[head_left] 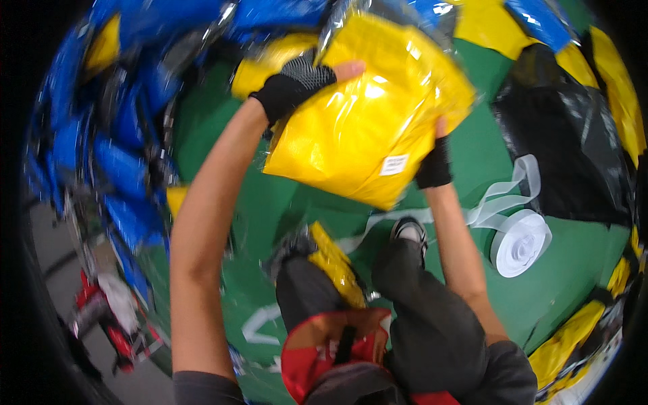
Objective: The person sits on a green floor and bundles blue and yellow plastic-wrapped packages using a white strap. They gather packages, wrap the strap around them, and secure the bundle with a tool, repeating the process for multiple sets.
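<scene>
Between my two hands, raised above the green floor, is a yellow folded item in a clear plastic bag [358,115] with a small white label near its lower edge. My left hand [304,81], in a black fingerless glove with a grey dotted part, grips the bag's upper left side, thumb laid across the front. On the lower right side, my right hand [435,158], gloved in black, holds the edge; most of its fingers are hidden behind the bag. The bag is tilted and shiny.
Many blue bagged packages [125,162] are heaped along the left and far side. A roll of white ribbon [520,243] lies at right, its loose strip trailing over the green floor [283,209]. Beyond it is a black bag [560,135]. Another yellow package [337,266] lies by my legs.
</scene>
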Available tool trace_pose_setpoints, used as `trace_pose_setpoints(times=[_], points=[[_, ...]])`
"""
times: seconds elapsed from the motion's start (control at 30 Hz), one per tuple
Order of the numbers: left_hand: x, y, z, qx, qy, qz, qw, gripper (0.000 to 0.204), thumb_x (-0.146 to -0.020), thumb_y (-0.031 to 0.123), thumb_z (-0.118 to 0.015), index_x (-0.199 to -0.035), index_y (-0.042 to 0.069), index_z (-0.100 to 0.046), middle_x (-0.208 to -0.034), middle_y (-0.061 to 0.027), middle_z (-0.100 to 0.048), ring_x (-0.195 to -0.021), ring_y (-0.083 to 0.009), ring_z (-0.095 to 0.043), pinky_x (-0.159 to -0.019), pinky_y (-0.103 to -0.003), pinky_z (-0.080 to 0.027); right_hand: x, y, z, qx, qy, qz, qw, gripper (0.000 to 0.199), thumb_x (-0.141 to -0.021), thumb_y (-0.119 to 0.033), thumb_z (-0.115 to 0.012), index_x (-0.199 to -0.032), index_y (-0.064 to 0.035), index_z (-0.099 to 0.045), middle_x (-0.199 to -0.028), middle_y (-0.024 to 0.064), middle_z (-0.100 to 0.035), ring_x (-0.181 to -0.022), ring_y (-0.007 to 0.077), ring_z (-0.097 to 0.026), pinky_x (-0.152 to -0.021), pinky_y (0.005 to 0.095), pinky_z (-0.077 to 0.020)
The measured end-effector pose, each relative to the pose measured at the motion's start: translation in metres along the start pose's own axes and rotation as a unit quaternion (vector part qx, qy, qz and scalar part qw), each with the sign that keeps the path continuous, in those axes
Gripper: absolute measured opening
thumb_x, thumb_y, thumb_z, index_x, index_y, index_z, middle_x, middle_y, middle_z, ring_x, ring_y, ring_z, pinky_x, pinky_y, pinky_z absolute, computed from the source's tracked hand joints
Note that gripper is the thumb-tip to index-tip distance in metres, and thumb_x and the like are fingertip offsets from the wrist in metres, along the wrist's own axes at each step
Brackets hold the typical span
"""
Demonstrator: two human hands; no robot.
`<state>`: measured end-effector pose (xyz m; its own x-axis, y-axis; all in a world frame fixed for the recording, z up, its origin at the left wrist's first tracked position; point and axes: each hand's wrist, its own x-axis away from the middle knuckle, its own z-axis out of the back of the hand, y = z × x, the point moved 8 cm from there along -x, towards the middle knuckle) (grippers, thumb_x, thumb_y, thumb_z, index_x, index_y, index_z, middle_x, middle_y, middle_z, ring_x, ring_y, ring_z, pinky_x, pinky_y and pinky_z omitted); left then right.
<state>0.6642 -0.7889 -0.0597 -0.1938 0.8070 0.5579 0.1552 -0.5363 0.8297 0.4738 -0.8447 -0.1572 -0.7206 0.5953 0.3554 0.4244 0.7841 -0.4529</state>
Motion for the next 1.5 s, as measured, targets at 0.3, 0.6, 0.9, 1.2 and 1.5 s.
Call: trace_pose_setpoints(times=[0.3,0.6,0.9,1.2,1.5], points=[[0.284,-0.171,0.075,0.163,0.295,-0.054,0.940,0.060,-0.090,0.047,-0.044,-0.133,0.007,-0.035,-0.132,-0.0069,-0.043,-0.119,-0.0196,-0.044,-0.101,-0.034,-0.033,0.061,0.112,-0.121,0.288,-0.149,-0.115,0.939,0.052,-0.078,-0.026,-0.070,-0.119,-0.0025,-0.048,-0.111,0.0086,-0.058,-0.096,0.0166,-0.057,-0.085,0.0310,-0.0467],[0.428,-0.404,-0.134,0.461,0.286,0.044,0.839,0.069,-0.083,0.050,-0.056,-0.131,0.005,-0.037,-0.129,-0.0064,-0.045,-0.117,-0.0197,-0.043,-0.100,-0.035,-0.034,0.230,0.207,-0.057,0.403,-0.257,-0.325,0.816,0.049,-0.078,-0.025,-0.069,-0.118,-0.0020,-0.051,-0.112,0.0090,-0.058,-0.102,0.0164,-0.054,-0.091,0.0314,-0.0412],[0.432,-0.481,-0.141,0.196,0.300,0.042,0.933,0.072,-0.075,0.039,-0.070,-0.127,0.003,-0.037,-0.121,-0.0094,-0.050,-0.111,-0.0210,-0.048,-0.095,-0.034,-0.038,0.240,0.245,-0.004,0.521,-0.282,-0.326,0.737,0.082,-0.070,-0.040,-0.074,-0.128,0.0026,-0.033,-0.121,0.0169,-0.049,-0.111,0.0245,-0.047,-0.098,0.0343,-0.0349],[0.430,-0.459,-0.105,0.129,0.157,0.176,0.963,0.039,-0.080,0.018,-0.061,-0.113,0.001,-0.051,-0.104,-0.0102,-0.059,-0.096,-0.0204,-0.056,-0.088,-0.030,-0.043,0.212,0.209,0.034,0.716,-0.275,-0.401,0.501,0.114,-0.058,-0.062,-0.072,-0.128,0.0123,-0.022,-0.127,0.0307,-0.039,-0.120,0.0380,-0.039,-0.101,0.0367,-0.0315],[0.405,-0.502,0.174,0.506,0.436,0.028,0.744,0.054,-0.086,0.045,-0.049,-0.127,0.011,-0.044,-0.092,-0.0051,-0.057,-0.076,-0.0223,-0.055,-0.069,-0.036,-0.047,-0.137,0.151,0.046,0.551,-0.163,-0.166,0.801,0.050,-0.083,-0.051,-0.055,-0.108,-0.0081,-0.050,-0.096,0.0093,-0.055,-0.088,0.0218,-0.055,-0.077,0.0339,-0.0450]])
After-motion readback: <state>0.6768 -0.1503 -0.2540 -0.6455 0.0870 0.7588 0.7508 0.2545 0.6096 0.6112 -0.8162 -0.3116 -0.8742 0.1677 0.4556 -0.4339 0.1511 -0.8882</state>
